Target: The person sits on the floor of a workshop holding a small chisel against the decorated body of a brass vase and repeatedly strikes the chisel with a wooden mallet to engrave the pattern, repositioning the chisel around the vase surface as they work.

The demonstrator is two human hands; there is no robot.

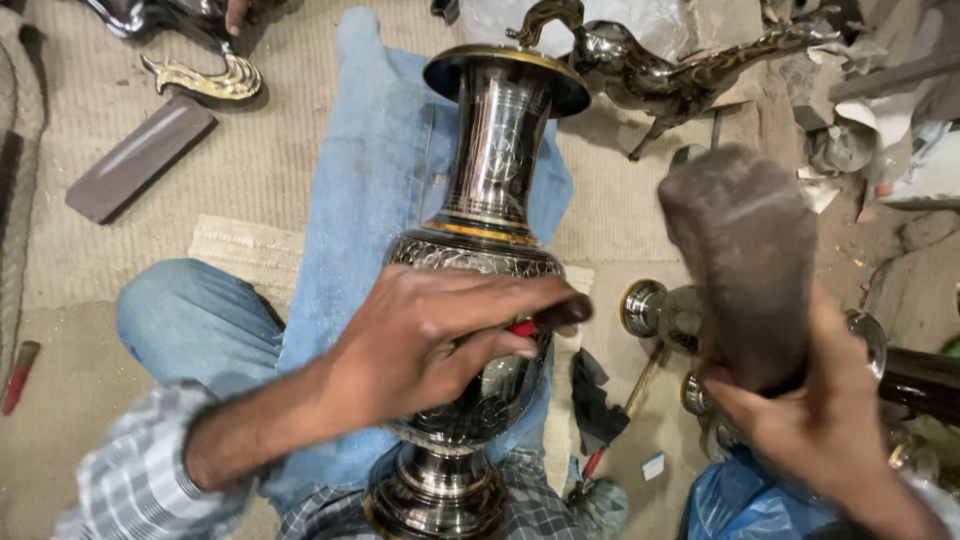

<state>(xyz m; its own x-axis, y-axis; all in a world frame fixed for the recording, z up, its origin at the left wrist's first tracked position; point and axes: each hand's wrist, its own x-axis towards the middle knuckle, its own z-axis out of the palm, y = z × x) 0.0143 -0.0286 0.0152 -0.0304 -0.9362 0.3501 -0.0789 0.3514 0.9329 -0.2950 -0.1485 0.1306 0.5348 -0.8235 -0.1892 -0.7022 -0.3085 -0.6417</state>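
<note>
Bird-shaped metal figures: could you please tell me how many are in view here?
2. One shiny bird figure stands behind the vase, top right; a brass-coloured bird lies top left beside a dark bar. More may be hidden in the clutter.

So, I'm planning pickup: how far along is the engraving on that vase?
Done: the vase shoulder band and neck already carry patterns. In hand: the left hand holds a red-handled chisel against the belly; the right hand raises a wooden mallet. Left: smooth patches show on the belly; how much, I can't tell.
</note>
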